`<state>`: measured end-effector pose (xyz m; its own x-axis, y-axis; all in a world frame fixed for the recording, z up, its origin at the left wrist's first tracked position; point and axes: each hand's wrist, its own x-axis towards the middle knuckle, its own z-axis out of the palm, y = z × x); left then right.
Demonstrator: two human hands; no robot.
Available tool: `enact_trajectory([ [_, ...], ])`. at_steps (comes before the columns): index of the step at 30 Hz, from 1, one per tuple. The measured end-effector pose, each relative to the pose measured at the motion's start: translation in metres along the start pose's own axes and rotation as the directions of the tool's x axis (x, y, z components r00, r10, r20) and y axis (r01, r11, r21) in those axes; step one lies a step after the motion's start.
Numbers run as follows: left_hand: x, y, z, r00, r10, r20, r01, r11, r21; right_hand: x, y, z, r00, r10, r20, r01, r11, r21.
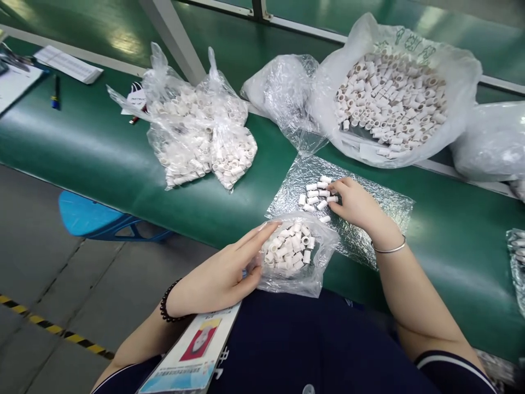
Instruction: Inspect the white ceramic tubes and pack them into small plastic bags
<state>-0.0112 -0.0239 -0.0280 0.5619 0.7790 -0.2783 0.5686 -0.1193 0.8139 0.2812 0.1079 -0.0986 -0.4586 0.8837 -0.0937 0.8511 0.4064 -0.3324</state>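
My left hand (229, 271) grips the left side of a clear plastic bag (322, 273), which lies open at the table's front edge, against my body. Inside it is a heap of short white tube pieces (287, 249). My right hand (355, 205) is over a crinkled clear plastic sheet (369, 241), its thumb and fingertips closed around a white tube piece (333, 199). Several loose white tube pieces (312, 194) lie on the sheet just left of those fingers. One more piece (325, 219) rests near the bag's rim.
Behind the sheet stands a large open bag (463, 82) full of white tube pieces. Tied bags of pieces (180, 148) sit left of centre on the green table (102, 148). A pen (56, 93) and papers (68, 64) lie far left. A blue stool (88, 213) stands below.
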Motion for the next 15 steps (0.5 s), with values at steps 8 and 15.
enact_trajectory([
  [8,0.002,-0.003,0.001,1.0,-0.001,0.022,0.001,1.0,0.002,-0.004,0.0,0.004,0.996,0.092,0.007,-0.093,0.996,0.014],
  [15,0.002,-0.002,0.002,1.0,0.0,0.006,-0.001,1.0,0.02,-0.012,0.007,0.006,0.99,0.127,-0.054,-0.122,0.989,0.085],
])
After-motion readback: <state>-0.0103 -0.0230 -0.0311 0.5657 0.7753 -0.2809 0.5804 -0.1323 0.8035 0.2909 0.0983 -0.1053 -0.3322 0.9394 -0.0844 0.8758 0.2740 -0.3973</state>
